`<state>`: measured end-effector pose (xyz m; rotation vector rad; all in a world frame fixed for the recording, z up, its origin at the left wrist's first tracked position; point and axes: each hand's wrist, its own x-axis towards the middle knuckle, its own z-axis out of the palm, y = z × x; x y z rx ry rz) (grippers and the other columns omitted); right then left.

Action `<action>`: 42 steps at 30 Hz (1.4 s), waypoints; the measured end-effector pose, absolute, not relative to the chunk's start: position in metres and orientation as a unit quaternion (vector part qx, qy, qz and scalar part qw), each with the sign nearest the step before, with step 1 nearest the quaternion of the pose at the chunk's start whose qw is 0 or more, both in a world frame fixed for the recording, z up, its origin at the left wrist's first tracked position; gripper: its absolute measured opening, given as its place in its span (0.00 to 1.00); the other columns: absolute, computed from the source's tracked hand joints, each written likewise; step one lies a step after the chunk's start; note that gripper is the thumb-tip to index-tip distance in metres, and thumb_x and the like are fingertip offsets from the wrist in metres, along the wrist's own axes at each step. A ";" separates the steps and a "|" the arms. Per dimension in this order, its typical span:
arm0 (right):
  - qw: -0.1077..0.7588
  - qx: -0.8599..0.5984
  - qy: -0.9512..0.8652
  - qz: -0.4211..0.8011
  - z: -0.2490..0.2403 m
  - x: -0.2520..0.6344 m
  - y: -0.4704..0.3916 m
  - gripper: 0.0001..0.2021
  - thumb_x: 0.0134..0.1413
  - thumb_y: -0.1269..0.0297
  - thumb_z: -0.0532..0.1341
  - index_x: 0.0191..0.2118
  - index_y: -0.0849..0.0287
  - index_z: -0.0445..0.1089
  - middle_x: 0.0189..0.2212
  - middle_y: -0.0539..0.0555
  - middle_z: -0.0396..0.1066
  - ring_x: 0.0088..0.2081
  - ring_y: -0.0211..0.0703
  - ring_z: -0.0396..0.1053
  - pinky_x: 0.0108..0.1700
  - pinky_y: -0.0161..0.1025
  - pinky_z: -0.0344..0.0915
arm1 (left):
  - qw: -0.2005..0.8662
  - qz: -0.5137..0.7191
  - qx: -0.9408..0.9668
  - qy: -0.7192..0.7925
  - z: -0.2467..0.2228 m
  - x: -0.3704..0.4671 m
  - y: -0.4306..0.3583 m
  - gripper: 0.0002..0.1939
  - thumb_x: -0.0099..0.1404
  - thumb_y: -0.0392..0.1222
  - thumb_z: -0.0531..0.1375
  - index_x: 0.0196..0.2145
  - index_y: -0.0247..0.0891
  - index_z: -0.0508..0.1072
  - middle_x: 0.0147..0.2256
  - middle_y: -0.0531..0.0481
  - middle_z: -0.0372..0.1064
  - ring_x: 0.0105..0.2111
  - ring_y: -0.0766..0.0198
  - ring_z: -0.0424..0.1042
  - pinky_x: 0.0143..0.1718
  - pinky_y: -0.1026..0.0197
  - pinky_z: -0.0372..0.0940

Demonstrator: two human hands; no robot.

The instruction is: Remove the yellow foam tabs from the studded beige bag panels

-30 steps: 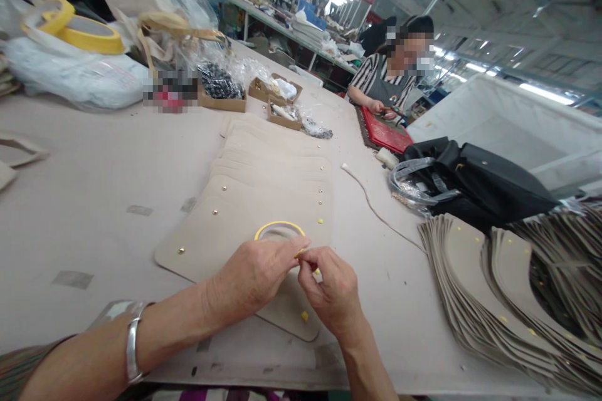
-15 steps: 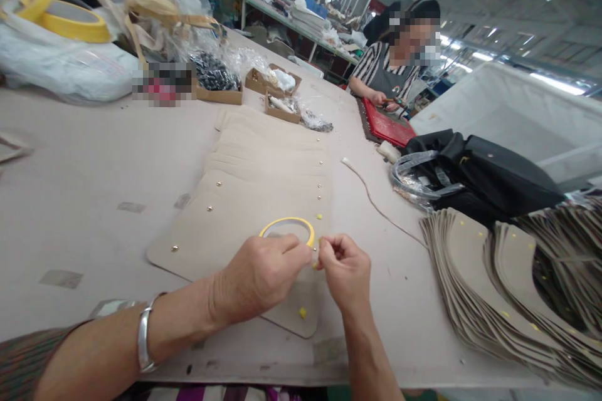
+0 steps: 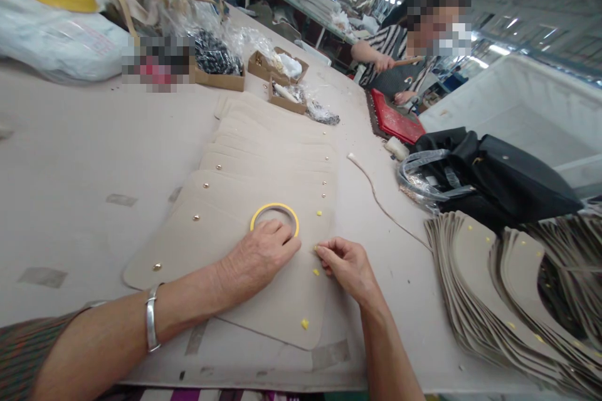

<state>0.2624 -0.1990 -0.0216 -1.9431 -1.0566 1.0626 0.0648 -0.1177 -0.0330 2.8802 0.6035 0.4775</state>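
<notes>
My left hand (image 3: pixel 263 257) is closed around the near edge of a roll of yellow tape (image 3: pixel 254 215), over a beige panel (image 3: pixel 263 307). My right hand (image 3: pixel 345 263) pinches a small piece of yellow tape against the panel's right edge. Other yellow tape bits (image 3: pixel 305 324) sit along that same edge, above and below the pinch. Metal snaps (image 3: pixel 157 267) line the panel's left side. Behind it, more beige panels (image 3: pixel 268 128) overlap in a row, with snaps down both sides.
Bundled beige pieces (image 3: pixel 470 288) with yellow marks lie at right, beside a black bag (image 3: pixel 517 169). A thin cord (image 3: pixel 376 197) runs across the table. Small cardboard boxes (image 3: pixel 219 80) stand at the back. Across the table, a person (image 3: pixel 390 56) holds a tool above a red board (image 3: pixel 397 116).
My left hand and the tape roll have moved a little left, away from my right hand. My right hand now presses at the panel edge. The person opposite has raised the tool.
</notes>
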 end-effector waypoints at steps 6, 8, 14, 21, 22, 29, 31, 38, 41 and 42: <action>0.243 -0.778 -0.512 0.272 -0.012 0.253 -0.194 0.09 0.52 0.64 0.59 0.27 0.60 0.75 0.20 0.49 0.72 0.22 0.36 0.65 0.24 0.31 0.58 | 0.104 0.161 0.961 0.197 -0.032 0.064 -0.119 0.07 0.66 0.29 0.51 0.34 0.36 0.67 0.34 0.45 0.65 0.35 0.55 0.60 0.37 0.54 0.60; 0.215 -0.781 -0.537 0.235 -0.009 0.250 -0.192 0.09 0.52 0.66 0.58 0.26 0.58 0.74 0.22 0.49 0.73 0.23 0.37 0.67 0.26 0.32 0.59 | 0.110 0.155 0.963 0.191 -0.033 0.063 -0.119 0.07 0.65 0.29 0.51 0.35 0.36 0.66 0.35 0.45 0.64 0.36 0.55 0.60 0.37 0.54 0.60; 0.247 -0.793 -0.519 0.201 -0.019 0.252 -0.194 0.12 0.52 0.62 0.62 0.43 0.58 0.69 0.18 0.45 0.69 0.19 0.38 0.66 0.23 0.33 0.60 | 0.079 0.170 0.963 0.194 -0.038 0.063 -0.118 0.05 0.65 0.31 0.52 0.34 0.37 0.66 0.34 0.45 0.63 0.35 0.54 0.60 0.37 0.53 0.60; 0.340 -0.780 -0.487 0.198 -0.026 0.248 -0.219 0.13 0.57 0.55 0.58 0.33 0.59 0.73 0.25 0.52 0.75 0.25 0.40 0.71 0.29 0.35 0.66 | 0.066 0.174 0.961 0.206 -0.039 0.064 -0.116 0.01 0.64 0.34 0.56 0.34 0.38 0.66 0.34 0.46 0.63 0.35 0.53 0.61 0.36 0.53 0.59; 0.322 -0.778 -0.512 0.169 -0.025 0.245 -0.220 0.12 0.57 0.57 0.58 0.33 0.59 0.74 0.26 0.53 0.76 0.28 0.41 0.71 0.32 0.36 0.66 | 0.064 0.173 0.961 0.206 -0.038 0.065 -0.116 0.00 0.64 0.35 0.56 0.34 0.37 0.66 0.34 0.45 0.64 0.35 0.53 0.61 0.36 0.53 0.59; 0.240 -0.788 -0.562 0.071 -0.027 0.238 -0.202 0.11 0.58 0.62 0.56 0.31 0.58 0.75 0.26 0.53 0.75 0.28 0.40 0.71 0.32 0.34 0.63 | 0.076 0.164 0.958 0.220 -0.028 0.065 -0.115 0.03 0.64 0.39 0.58 0.34 0.38 0.65 0.34 0.46 0.65 0.35 0.53 0.62 0.36 0.53 0.59; 0.234 -0.786 -0.568 0.073 -0.027 0.238 -0.197 0.10 0.57 0.64 0.56 0.33 0.57 0.75 0.26 0.51 0.75 0.27 0.39 0.71 0.32 0.33 0.62 | 0.087 0.168 0.957 0.221 -0.026 0.064 -0.114 0.02 0.65 0.37 0.56 0.34 0.37 0.65 0.34 0.46 0.64 0.34 0.55 0.62 0.34 0.54 0.59; 0.203 -0.755 -0.596 0.183 -0.007 0.247 -0.207 0.09 0.53 0.68 0.58 0.27 0.57 0.76 0.23 0.49 0.73 0.27 0.38 0.69 0.30 0.32 0.61 | 0.101 0.215 0.950 0.204 -0.026 0.056 -0.111 0.10 0.69 0.32 0.47 0.33 0.37 0.65 0.31 0.49 0.63 0.29 0.60 0.63 0.30 0.59 0.60; 0.204 -0.717 -0.599 0.293 0.003 0.253 -0.217 0.11 0.54 0.67 0.59 0.24 0.58 0.76 0.19 0.47 0.72 0.23 0.37 0.67 0.24 0.30 0.59 | 0.129 0.246 0.942 0.191 -0.023 0.054 -0.109 0.11 0.68 0.31 0.46 0.37 0.37 0.67 0.30 0.50 0.64 0.29 0.62 0.65 0.29 0.62 0.62; 0.231 -0.715 -0.591 0.295 0.005 0.253 -0.219 0.11 0.54 0.66 0.59 0.25 0.58 0.76 0.21 0.47 0.73 0.24 0.38 0.69 0.25 0.31 0.60 | 0.147 0.264 0.935 0.184 -0.021 0.054 -0.109 0.11 0.69 0.31 0.46 0.39 0.37 0.68 0.30 0.50 0.65 0.29 0.63 0.66 0.29 0.63 0.63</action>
